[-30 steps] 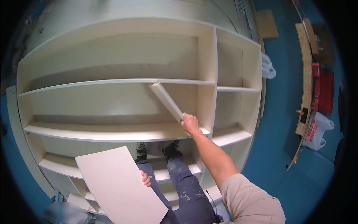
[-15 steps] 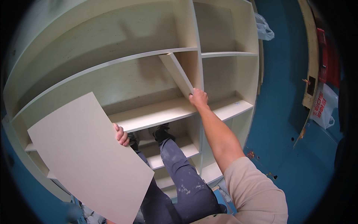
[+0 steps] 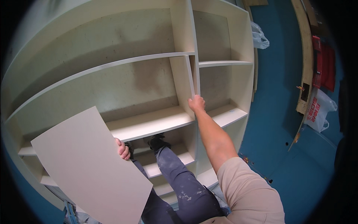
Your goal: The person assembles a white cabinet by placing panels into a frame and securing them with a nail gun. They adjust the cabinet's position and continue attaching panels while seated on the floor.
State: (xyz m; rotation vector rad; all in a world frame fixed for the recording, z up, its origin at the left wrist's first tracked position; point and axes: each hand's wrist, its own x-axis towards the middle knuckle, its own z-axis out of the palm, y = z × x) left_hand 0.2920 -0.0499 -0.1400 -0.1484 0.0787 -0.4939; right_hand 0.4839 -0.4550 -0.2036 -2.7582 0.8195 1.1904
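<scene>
A large off-white panel [image 3: 89, 168] slants across the lower left. My left hand [image 3: 123, 149] has its fingers curled round the panel's right edge, and the rest of that arm is hidden behind it. With my right arm stretched out, my right hand [image 3: 196, 103] grips the front edge of a narrower off-white board [image 3: 181, 76]. This board stands nearly upright inside the middle compartment of a cabinet, close beside the divider [image 3: 197, 80]. A narrow dark gap shows between them near the top.
The off-white cabinet's long shelf [image 3: 153, 121] runs below the board. My dark shoe [image 3: 158, 142] is among the lower shelves. A blue surface [image 3: 283, 112] lies to the right, with a wooden strip [image 3: 306, 56], a white plastic bag [image 3: 319, 110] and a red object [image 3: 326, 63].
The narrow board has swung from a leftward tilt to nearly upright beside the divider, with my right hand still on it. The large panel stays in my left hand. The view has shifted slightly.
</scene>
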